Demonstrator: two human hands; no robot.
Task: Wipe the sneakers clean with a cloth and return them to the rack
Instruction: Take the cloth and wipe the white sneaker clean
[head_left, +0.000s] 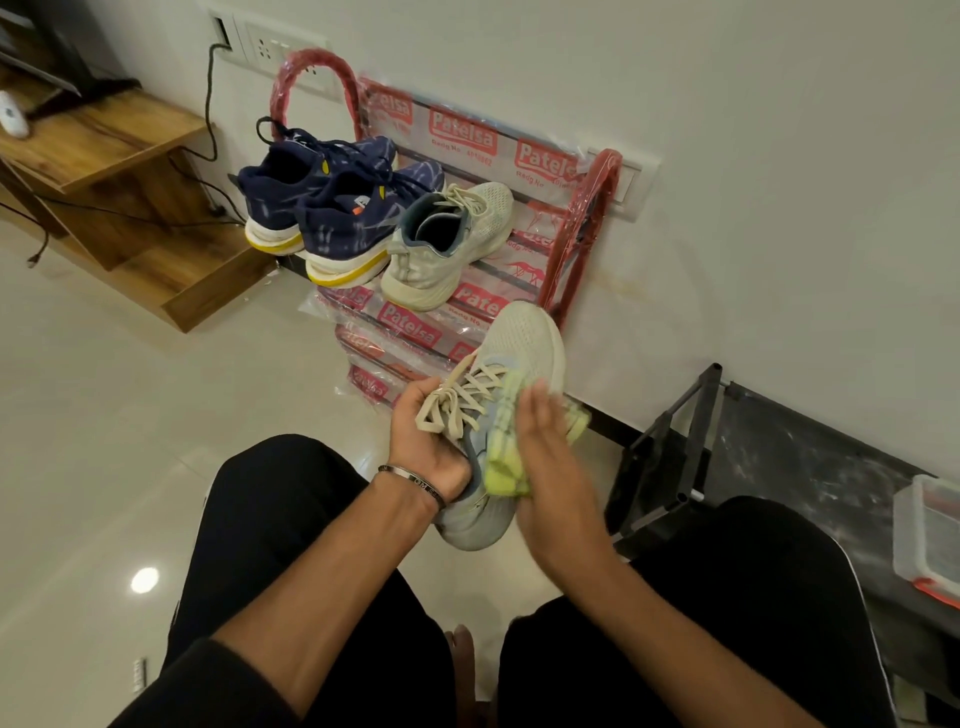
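Two hands at work, near centre. Left hand (434, 441) grips pale sneaker (511, 384) at the collar, steadying it, toe pointing away. Right hand (550, 467), fingers nearly flat, presses yellow-green cloth (506, 457) against its right flank. Farther off, red rack (576, 228) holds its mate (447, 244) and two navy sneakers (332, 208); space beside the mate probably awaits this shoe.

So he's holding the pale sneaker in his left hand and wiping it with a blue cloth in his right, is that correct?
Not quite: the cloth is yellow-green, not blue. The head view shows the left hand holding the pale sneaker while the right hand presses that cloth against its side.
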